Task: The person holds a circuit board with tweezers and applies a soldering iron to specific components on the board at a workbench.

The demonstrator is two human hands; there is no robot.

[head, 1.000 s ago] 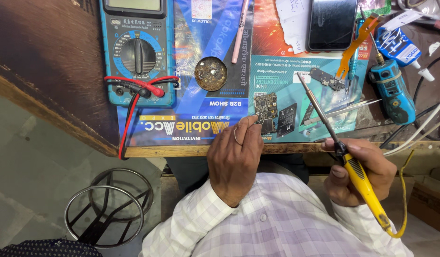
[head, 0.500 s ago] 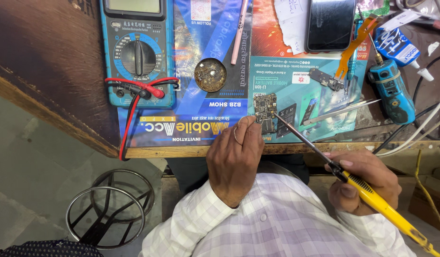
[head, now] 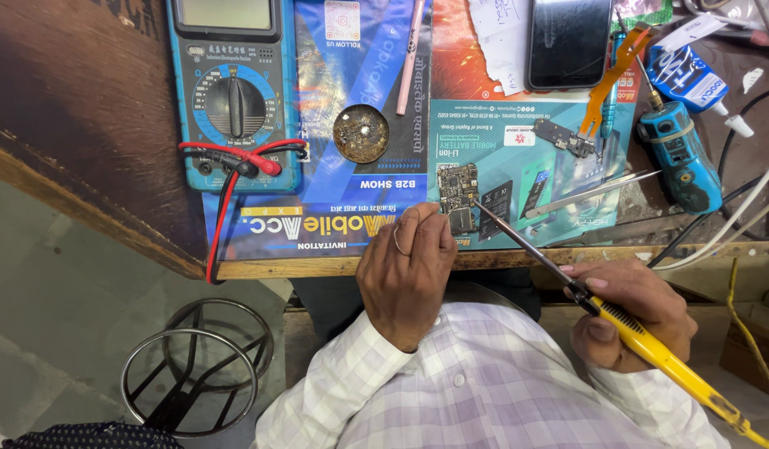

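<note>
Right now the right hand (head: 630, 312) grips a soldering iron (head: 617, 320), tip slanting up-left onto the circuit board (head: 458, 185); the left hand (head: 409, 270) pins that board's near edge.

Around the circuit board (head: 458, 189): multimeter (head: 233, 91) at 10 o'clock, tweezers (head: 592, 194) at 3; bare mat (head: 318, 229) at 8.
</note>
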